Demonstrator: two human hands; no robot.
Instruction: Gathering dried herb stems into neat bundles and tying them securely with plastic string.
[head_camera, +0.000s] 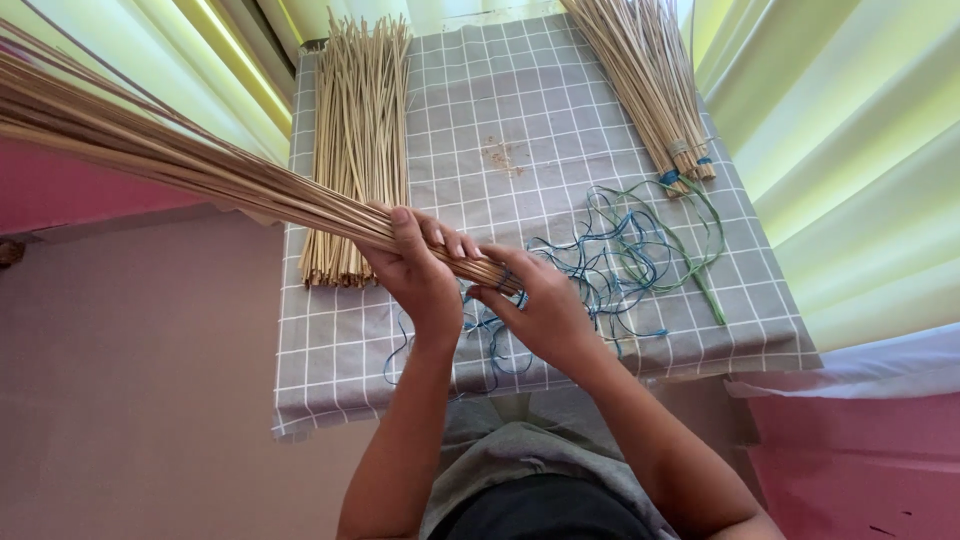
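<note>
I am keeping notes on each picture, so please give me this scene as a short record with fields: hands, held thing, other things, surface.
left hand: left hand gripped around the bundle of thin pale sticks
right hand: right hand at the bundle's butt end, fingers on a blue string
bundle: long, runs up and to the left out of frame
strings: tangle of blue and green strings on the cloth
other sticks: loose pile at left; tied bundle at upper right
surface: table with grey checked cloth

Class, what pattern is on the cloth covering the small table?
The cloth is grey with a grid of thin white lines, seen best in the head view.
</note>
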